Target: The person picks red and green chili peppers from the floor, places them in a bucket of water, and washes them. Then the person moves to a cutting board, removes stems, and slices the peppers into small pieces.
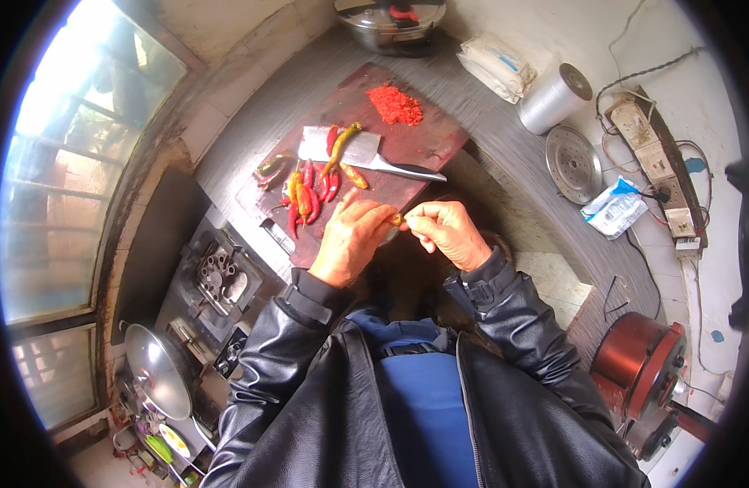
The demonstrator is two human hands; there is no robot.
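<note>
My left hand (355, 239) is closed around a chili pepper; only its yellowish-green stem end (398, 219) shows past the fingers. At that end, the thumb and forefinger of my right hand (448, 232) are pinched together, and what lies between the tips is too small to make out. Both hands are over the near edge of a dark red cutting board (344, 97). A cleaver (365, 149) lies flat across it, with a long greenish-yellow chili (342, 146) on its blade. Nearer my left hand is a pile of red and orange chilies (302, 198). Finely chopped red chili (395, 105) forms a heap at the far end.
A gas burner (220, 274) and a wok lid (158, 371) are on the left. Beyond the board stands a lidded pot (389, 27). On the right counter are a plastic-film roll (542, 104), a perforated steamer plate (573, 163), a packet (615, 208) and a red cooker (633, 357).
</note>
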